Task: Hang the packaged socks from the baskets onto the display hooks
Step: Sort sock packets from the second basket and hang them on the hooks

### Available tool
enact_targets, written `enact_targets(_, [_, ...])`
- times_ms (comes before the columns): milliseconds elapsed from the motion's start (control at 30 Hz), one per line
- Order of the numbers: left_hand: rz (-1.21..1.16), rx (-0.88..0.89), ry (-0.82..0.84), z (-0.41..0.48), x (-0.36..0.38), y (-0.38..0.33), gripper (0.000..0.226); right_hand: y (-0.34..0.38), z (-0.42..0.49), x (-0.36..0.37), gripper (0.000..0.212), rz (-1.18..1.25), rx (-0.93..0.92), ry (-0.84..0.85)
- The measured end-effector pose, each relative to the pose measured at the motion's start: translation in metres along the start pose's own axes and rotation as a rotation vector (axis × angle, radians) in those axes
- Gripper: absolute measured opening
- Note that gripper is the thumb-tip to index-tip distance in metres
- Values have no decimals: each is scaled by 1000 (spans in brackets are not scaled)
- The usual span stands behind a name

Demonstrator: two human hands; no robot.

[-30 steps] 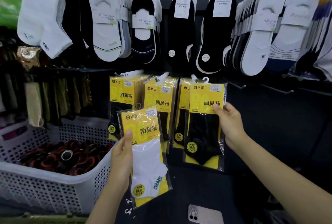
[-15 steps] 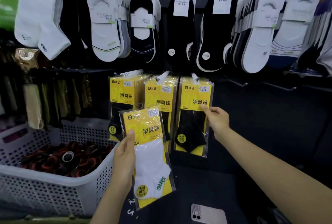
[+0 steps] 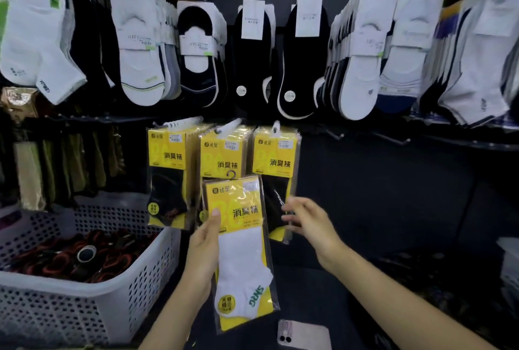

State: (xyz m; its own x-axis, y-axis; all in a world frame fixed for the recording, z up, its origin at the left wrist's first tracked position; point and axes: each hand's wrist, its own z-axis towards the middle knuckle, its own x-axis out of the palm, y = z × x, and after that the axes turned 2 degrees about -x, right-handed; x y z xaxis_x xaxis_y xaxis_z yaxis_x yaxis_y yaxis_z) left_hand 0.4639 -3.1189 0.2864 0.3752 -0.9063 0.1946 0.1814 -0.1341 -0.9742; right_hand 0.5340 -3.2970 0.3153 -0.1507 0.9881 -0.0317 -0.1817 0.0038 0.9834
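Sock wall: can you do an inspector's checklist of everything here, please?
Surface: dark ledge below the display.
Job's things: white-sock packet held upright; three rows of yellow packs hang on hooks; white basket at left holds dark bundled items.
Clutter: phone lying on the ledge.
Grippers: left hand grips the white-sock packet; right hand open, fingers spread, beside the rightmost row.
Cables: nothing seen.
Surroundings: tagged socks hang above; bare hooks at right.

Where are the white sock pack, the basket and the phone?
white sock pack (image 3: 244, 260): head view, on the white sock inside the wrapper.
basket (image 3: 70, 318): head view, on its holed front wall.
phone (image 3: 306, 335): head view, on its pink back.
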Motion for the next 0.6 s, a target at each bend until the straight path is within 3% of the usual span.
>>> enact_targets(167, [70, 31, 126, -3, 52, -10, 34, 11, -22, -11, 21, 99, -48, 81])
enact_targets(467, [152, 105, 343, 0, 130, -34, 38, 33, -13, -85, 6, 198, -139, -383])
enact_targets(600, [151, 92, 405, -1, 146, -31, 46, 41, -3, -103, 5, 141, -155, -411])
